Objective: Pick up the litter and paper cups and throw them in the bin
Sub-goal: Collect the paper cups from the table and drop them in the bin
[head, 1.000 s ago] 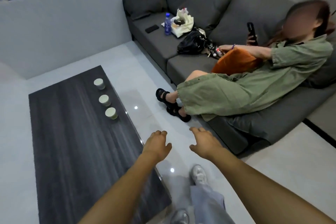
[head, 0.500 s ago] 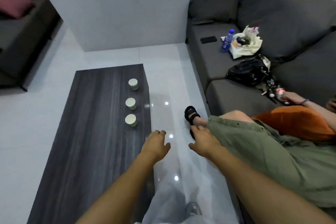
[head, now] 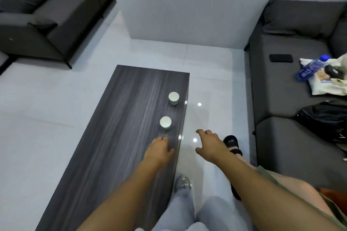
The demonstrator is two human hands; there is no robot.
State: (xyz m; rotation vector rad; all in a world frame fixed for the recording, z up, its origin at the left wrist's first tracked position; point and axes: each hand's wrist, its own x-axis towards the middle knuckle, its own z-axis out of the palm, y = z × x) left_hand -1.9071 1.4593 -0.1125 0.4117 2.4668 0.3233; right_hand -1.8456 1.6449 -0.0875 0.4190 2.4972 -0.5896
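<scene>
Two white paper cups stand upright near the right edge of the dark wood coffee table [head: 112, 146]: a far cup [head: 173, 97] and a nearer cup [head: 165, 122]. My left hand [head: 159, 149] is palm down on the table just in front of the nearer cup, with its fingers curled downward. It covers the spot where a third cup stood, and that cup is hidden. My right hand [head: 210, 144] hovers over the floor to the right of the table, fingers spread and holding nothing. No bin is in view.
A grey sofa [head: 281, 84] on the right holds a phone [head: 281, 58], a blue bottle [head: 311, 67], a cream bag [head: 330, 84] and a black bag [head: 324, 120]. A seated person's sandalled foot [head: 231, 143] and leg lie beside my right arm. A grey armchair [head: 47, 24] stands at upper left.
My view swung left and I stepped closer to the table. My left hand moved from above the floor onto the table and covers the nearest cup. My right hand stayed spread over the floor.
</scene>
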